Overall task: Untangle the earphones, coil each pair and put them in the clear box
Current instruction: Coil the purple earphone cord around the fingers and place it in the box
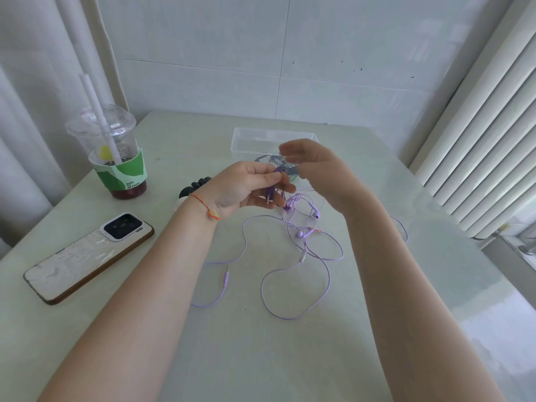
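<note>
**Untangling under way, nothing coiled yet**

The left hand (249, 187) pinches a bunch of thin purple earphone cable (301, 274), fingers curled round it. The right hand (316, 169) hovers at its 3 o'clock, fingers loosely spread and blurred, holding nothing I can make out. The rest of the cable sprawls in limp loops on the smooth, pale worktop (261, 358) toward 6 o'clock, its jack plug (226, 278) lying free. The clear box (246, 140), rectangular thin plastic, sits at 12 o'clock. Next, I judge: tease one strand free of the knot.
</note>
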